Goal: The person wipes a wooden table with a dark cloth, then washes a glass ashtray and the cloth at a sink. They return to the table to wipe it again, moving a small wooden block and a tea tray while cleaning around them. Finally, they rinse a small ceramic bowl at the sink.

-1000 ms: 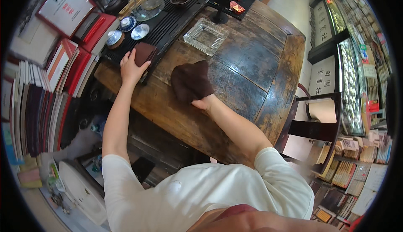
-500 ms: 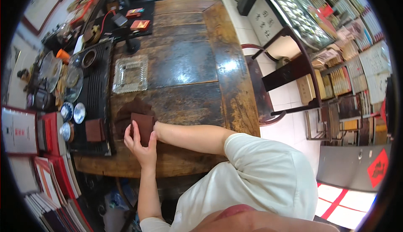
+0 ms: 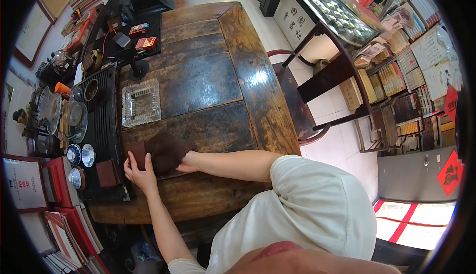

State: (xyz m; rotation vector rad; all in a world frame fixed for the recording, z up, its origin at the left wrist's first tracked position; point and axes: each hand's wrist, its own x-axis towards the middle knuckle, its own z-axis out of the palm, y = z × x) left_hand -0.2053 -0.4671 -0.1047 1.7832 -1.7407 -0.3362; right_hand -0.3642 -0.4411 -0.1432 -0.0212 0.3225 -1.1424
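Note:
A folded dark brown cloth (image 3: 136,148) is at the near left of the wooden table, with the fingers and thumb of my left hand (image 3: 141,176) closed on its near edge. Just to its right, a loose, bunched brown cloth (image 3: 168,152) is gripped at its right side by my right hand (image 3: 188,162). That cloth is smeared by motion, and it partly hides the fingers of my right hand. Another folded brown cloth (image 3: 107,173) lies on the black tea tray (image 3: 106,130), left of my left hand.
Beyond the cloths stands a square glass ashtray (image 3: 141,103). Blue-and-white cups (image 3: 88,155), a brown bowl (image 3: 91,90) and glass vessels (image 3: 77,113) crowd the left side. A dark wooden chair (image 3: 317,93) stands at the table's right; red folders (image 3: 74,222) are stacked at the near left.
My left hand has shifted left with the folded cloth, off the bunched one. My right hand, earlier behind the folded cloth, now grips the bunched cloth in plain sight. The view has shifted slightly.

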